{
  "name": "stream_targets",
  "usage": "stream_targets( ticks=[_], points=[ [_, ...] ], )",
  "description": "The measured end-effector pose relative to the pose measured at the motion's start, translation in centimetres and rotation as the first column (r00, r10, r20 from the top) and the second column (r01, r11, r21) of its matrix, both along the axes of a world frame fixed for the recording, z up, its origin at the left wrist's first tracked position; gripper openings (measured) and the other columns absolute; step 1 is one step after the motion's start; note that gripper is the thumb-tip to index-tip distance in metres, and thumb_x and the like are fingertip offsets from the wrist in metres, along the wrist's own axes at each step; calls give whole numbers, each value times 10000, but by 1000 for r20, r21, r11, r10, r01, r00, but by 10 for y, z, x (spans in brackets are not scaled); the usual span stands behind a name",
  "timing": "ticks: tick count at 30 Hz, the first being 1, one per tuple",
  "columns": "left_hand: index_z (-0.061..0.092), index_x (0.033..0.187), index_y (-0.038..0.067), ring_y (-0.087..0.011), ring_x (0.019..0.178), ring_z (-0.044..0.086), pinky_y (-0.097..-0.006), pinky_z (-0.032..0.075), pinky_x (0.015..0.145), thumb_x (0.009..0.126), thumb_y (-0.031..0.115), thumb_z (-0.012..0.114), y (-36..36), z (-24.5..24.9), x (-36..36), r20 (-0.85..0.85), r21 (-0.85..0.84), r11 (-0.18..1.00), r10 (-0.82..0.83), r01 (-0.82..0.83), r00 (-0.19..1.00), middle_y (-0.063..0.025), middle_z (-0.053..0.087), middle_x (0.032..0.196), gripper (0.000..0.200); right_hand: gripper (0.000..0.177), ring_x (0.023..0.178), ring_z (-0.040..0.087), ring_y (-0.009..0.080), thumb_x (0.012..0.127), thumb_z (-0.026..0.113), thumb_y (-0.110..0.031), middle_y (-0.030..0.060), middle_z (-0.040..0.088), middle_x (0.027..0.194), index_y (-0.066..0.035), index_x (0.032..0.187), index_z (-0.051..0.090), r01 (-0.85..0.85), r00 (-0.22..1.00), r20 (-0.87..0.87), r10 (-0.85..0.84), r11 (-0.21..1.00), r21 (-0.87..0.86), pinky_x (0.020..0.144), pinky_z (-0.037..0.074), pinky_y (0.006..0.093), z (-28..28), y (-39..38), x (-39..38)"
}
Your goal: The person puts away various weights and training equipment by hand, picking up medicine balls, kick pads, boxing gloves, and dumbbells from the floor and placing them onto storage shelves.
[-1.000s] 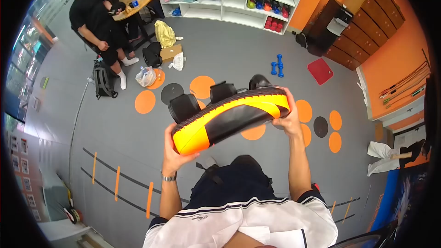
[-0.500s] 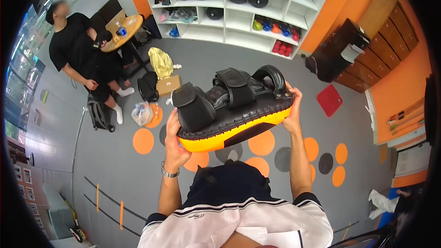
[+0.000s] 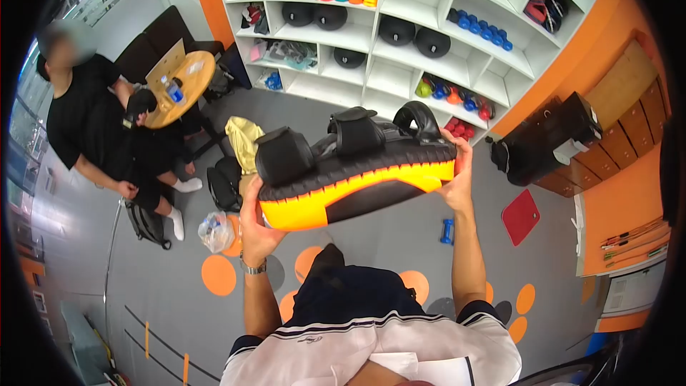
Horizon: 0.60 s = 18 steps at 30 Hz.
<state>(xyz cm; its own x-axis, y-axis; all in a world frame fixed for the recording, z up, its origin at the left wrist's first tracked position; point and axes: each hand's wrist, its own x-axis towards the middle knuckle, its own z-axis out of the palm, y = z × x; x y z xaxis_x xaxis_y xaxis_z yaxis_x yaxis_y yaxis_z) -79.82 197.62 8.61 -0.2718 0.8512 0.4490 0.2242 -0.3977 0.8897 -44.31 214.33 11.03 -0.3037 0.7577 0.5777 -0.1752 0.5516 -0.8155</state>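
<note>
Held up in front of me is a black and yellow strike pad (image 3: 357, 171), with two black straps and a black loop handle on its upper side. My left hand (image 3: 259, 227) is closed round its left end, and a metal watch is on that wrist. My right hand (image 3: 458, 171) grips the right end, next to the loop handle. The fingers behind the pad are partly hidden. The pad tilts slightly, its right end higher.
White shelves (image 3: 368, 57) hold balls and dumbbells. A person in black (image 3: 86, 114) sits at left by a round table (image 3: 204, 75). On the floor are a plastic bag (image 3: 216, 232), a black backpack (image 3: 146, 223), a blue dumbbell (image 3: 447, 231) and a red mat (image 3: 520, 217).
The view has moved forward, so the shelves look closer. The pad sits slightly further left and shows more of its yellow side. A blue dumbbell on the floor has come into sight.
</note>
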Motion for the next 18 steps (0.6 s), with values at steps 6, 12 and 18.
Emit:
stream_targets(
  ticks=[6, 12, 18],
  points=[
    [244, 1439, 57, -257, 1217, 538, -367, 444, 1026, 639, 106, 885, 166, 55, -64, 227, 93, 990, -122, 104, 966, -176, 496, 1348, 1026, 1059, 1235, 521, 255, 621, 924, -194, 177, 550, 1306, -48, 1445, 275, 125, 983, 144, -111, 988, -95, 1057, 392, 362, 37, 136, -51],
    [493, 1171, 40, -114, 1015, 500, -263, 394, 940, 967, 336, 578, 351, 91, -107, 304, -218, 970, 175, -110, 937, -35, 535, 1052, 370, 943, 1195, 511, 229, 782, 790, -255, 183, 528, 1305, -131, 1496, 186, -34, 996, 64, 62, 931, -363, 999, 425, 343, 63, 292, -87],
    [597, 1133, 84, -88, 796, 616, -237, 458, 599, 970, 430, 514, 508, 120, -159, 481, -225, 964, -18, 143, 876, 4, 667, 958, 391, 1064, 1287, 426, 270, 696, 825, -284, 169, 450, 1389, -126, 1536, 192, -66, 994, 69, 86, 966, -249, 1035, 394, 385, 103, 444, -123]
  ],
)
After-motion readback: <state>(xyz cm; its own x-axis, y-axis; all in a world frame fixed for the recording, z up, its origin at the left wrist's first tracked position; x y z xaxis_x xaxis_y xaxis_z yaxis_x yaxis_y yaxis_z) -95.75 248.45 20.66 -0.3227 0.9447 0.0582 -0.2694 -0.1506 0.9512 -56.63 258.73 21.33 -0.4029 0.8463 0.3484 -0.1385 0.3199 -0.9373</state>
